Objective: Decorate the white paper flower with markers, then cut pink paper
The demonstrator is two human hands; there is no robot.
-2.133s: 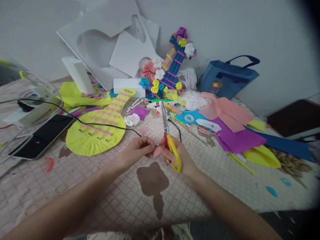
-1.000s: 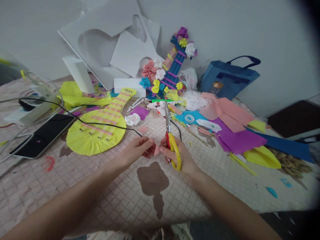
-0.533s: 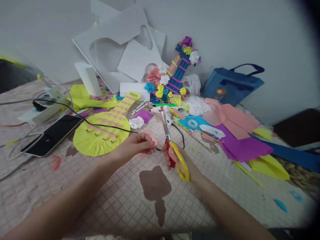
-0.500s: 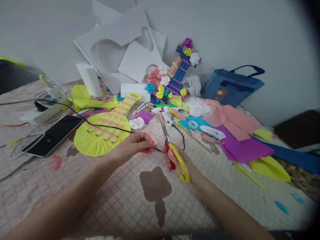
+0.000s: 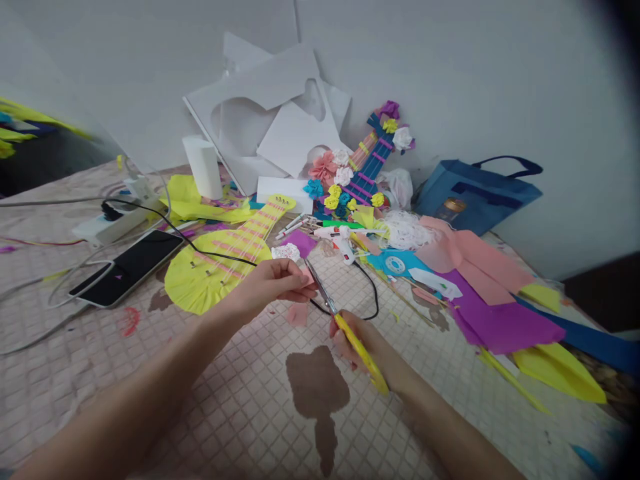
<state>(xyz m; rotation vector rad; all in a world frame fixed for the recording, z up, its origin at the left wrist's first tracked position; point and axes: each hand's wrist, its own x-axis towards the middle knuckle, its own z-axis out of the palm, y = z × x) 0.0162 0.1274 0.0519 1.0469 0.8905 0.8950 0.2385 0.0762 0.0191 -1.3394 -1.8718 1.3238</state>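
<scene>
Between the thumb and fingers of my left hand (image 5: 281,280) is a small piece of pink paper (image 5: 307,275), partly hidden by the fingers. My right hand (image 5: 357,337) grips a pair of scissors (image 5: 361,350) with yellow on the handle, the blades pointing up and left beside the pink paper. Whether the blades touch the paper I cannot tell. On the table below my left hand lies another pink scrap (image 5: 298,314). A yellow paper guitar (image 5: 200,287) with pink bands and strings lies left of my left hand. A white paper flower (image 5: 287,252) sits just beyond.
A black cable crosses the yellow guitar. A phone (image 5: 127,268) and power strip (image 5: 107,225) lie left. Behind the scissors is a white glue gun (image 5: 343,241). Coloured paper (image 5: 495,310) spreads right, near a blue bag (image 5: 475,197). A flower-decorated blue guitar (image 5: 373,167) leans at the back.
The view has shifted, so the table things appear further right and lower. The scissors have turned, with their handle now more edge-on and their blades nearer the pink paper.
</scene>
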